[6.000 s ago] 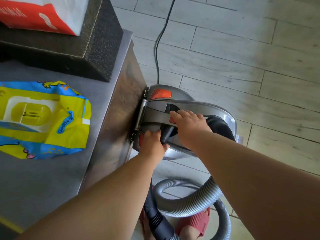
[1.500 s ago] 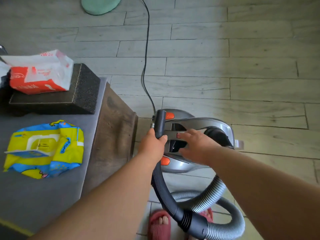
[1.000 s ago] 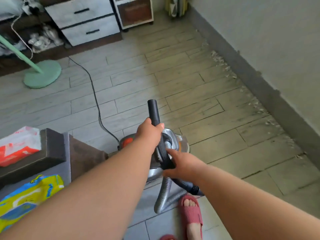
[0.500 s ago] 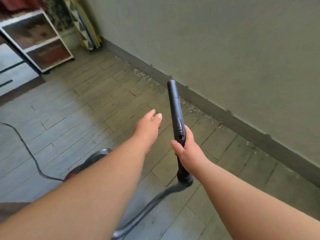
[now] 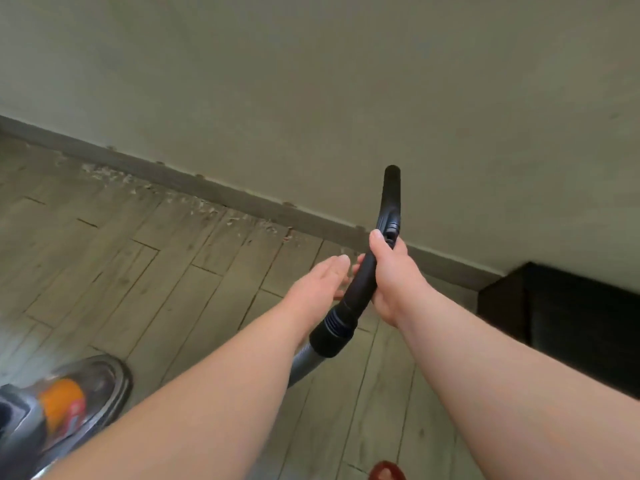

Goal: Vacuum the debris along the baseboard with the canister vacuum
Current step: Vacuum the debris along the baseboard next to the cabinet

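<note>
My right hand [image 5: 389,275] grips the black curved hose handle [image 5: 389,202] of the canister vacuum, its open end raised in front of the wall. My left hand [image 5: 320,282] is beside the handle with its fingers straight, fingertips near or touching the tube. The grey ribbed hose [image 5: 303,365] runs down behind my left forearm. At the lower left sits the silver and orange canister [image 5: 69,403], blurred. Pale debris [image 5: 194,202] lies scattered along the grey baseboard [image 5: 242,197] on the wood-look floor.
A dark cabinet or box [image 5: 568,317] stands against the wall at the right. The tip of a red slipper [image 5: 386,472] shows at the bottom edge. The plain wall [image 5: 311,81] fills the upper half of the view.
The view has swung right along the wall. My right hand lifted the handle higher and further right, and my left hand came close to the tube. The canister now shows at lower left.
</note>
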`<state>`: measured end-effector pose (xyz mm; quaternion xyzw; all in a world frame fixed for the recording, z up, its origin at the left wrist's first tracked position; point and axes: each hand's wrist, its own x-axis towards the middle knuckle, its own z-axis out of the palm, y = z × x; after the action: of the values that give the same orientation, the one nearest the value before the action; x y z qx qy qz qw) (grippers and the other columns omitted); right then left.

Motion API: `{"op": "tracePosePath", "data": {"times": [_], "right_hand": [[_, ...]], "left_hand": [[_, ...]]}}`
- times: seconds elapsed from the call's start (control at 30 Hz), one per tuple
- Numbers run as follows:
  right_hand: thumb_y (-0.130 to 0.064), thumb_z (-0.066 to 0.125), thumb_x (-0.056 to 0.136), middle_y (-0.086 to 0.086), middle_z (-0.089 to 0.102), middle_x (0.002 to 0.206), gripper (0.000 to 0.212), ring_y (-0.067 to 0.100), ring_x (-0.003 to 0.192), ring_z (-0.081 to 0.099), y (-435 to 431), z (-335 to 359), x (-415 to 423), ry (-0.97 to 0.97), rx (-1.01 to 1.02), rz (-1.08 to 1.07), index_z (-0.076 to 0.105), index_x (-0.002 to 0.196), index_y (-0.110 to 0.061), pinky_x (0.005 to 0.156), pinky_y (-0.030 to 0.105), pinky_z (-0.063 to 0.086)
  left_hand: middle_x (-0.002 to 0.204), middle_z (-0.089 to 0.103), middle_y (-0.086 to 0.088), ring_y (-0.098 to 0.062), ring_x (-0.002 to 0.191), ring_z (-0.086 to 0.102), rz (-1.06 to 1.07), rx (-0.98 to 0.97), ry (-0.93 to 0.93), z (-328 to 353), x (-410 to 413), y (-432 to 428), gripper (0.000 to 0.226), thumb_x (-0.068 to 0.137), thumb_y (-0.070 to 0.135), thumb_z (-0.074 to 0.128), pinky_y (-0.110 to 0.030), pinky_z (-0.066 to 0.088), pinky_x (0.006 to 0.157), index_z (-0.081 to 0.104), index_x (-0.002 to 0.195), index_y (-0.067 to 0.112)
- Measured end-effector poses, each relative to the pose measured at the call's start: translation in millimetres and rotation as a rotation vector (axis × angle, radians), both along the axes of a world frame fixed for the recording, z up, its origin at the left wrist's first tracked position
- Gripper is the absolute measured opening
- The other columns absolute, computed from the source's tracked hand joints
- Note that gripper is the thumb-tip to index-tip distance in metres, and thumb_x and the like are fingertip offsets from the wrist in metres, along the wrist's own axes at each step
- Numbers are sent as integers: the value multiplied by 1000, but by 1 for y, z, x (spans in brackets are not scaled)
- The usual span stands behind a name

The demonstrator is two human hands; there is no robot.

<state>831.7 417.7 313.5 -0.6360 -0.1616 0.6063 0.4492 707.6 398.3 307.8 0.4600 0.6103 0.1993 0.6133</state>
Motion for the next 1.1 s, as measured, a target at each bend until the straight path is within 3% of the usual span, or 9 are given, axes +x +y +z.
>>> {"op": "tracePosePath", "data": {"times": [0.07, 0.17, 0.33, 0.7, 0.87, 0.97, 1.1], "right_hand": [[-37, 51, 100, 8, 58, 92, 42, 22, 80, 60, 4, -1, 42, 50, -29, -133, 40, 139, -25, 76, 39, 55], [-39, 52, 99, 7, 58, 91, 40, 22, 79, 60, 9, -5, 87, 84, -80, -278, 42, 136, -26, 78, 40, 56], [-41, 55, 98, 6, 59, 89, 41, 22, 77, 60, 19, -19, 159, 132, -122, -428, 47, 134, -23, 69, 37, 55], [-34, 51, 101, 8, 58, 94, 31, 21, 76, 61, 35, -57, 236, 137, -169, -566, 48, 129, -22, 66, 37, 55], [-32, 50, 101, 7, 55, 95, 37, 19, 73, 59, 50, -91, 259, 41, -231, -613, 47, 135, -19, 61, 34, 53], [-32, 50, 101, 9, 57, 106, 43, 18, 75, 60, 55, -118, 269, -7, -257, -646, 40, 141, -23, 55, 31, 48], [-31, 65, 93, 9, 60, 109, 61, 16, 72, 60, 56, -148, 279, -24, -287, -636, 35, 146, -28, 55, 28, 51]], "left_hand": [[129, 58, 11, -13, 119, 53, -177, -29, 89, 1, 44, 2, 63, 78, 74, 44, -35, 37, 107, 51, 130, 39], [104, 64, 10, -12, 98, 58, -448, 18, 261, -6, 82, 5, 30, 85, 54, 59, -24, 43, 80, 57, 109, 35], [84, 61, 8, -11, 78, 58, -581, 100, 343, -20, 147, 25, 24, 79, 47, 67, -23, 43, 65, 51, 83, 31], [82, 64, 2, -19, 82, 64, -809, 128, 324, -60, 224, 68, 18, 82, 43, 64, -31, 51, 72, 52, 82, 28], [88, 66, 1, -18, 84, 65, -848, 91, 270, -82, 249, 80, 20, 82, 45, 64, -34, 55, 79, 54, 86, 27], [83, 61, 5, -14, 78, 61, -911, 127, 282, -104, 261, 87, 21, 85, 46, 62, -27, 51, 69, 50, 86, 29], [80, 57, 7, -14, 78, 59, -924, 131, 259, -135, 271, 87, 21, 86, 43, 63, -25, 46, 66, 48, 87, 28]]}}
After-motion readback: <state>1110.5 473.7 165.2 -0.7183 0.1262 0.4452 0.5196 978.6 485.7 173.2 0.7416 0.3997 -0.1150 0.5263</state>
